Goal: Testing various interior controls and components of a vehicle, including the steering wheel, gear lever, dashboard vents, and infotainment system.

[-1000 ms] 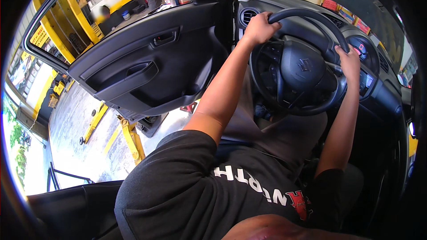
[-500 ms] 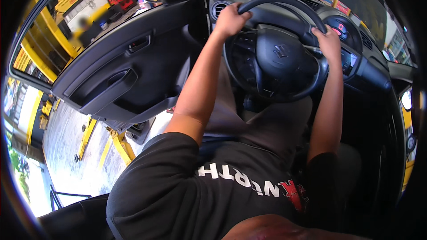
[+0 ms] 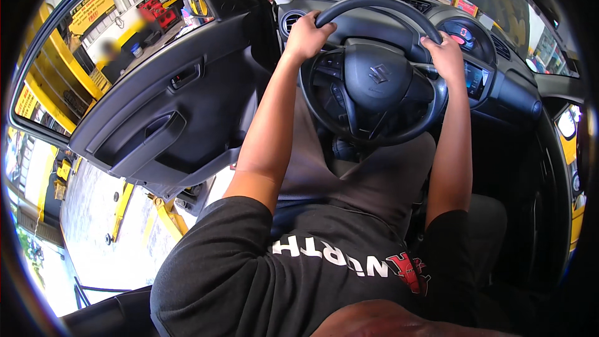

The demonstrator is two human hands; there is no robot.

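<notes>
In front of me stands a black steering wheel (image 3: 377, 140), its rim turned slightly askew. My left hand (image 3: 307, 34) is closed round the upper left of the rim, thumb lying over it. On the upper right, my right hand (image 3: 447, 56) grips the rim with its thumb along the inner side. The wheel's padded hub (image 3: 378, 81) and its spoke buttons sit untouched between my arms. Beyond my right hand are a lit instrument cluster (image 3: 458, 34) and a display screen (image 3: 477, 81) on the dashboard.
At my left the car door (image 3: 206, 97) hangs wide open, with its pull handle and window frame. Outside are yellow lift arms (image 3: 167, 218) on the workshop floor and a yellow post (image 3: 65, 78). A blurred person (image 3: 112, 59) is near the far wall. A round air vent (image 3: 291, 23) lies by my left hand.
The whole view has shifted, so the wheel, dashboard and both hands appear slightly further left. Both hands keep their hold on the rim.
</notes>
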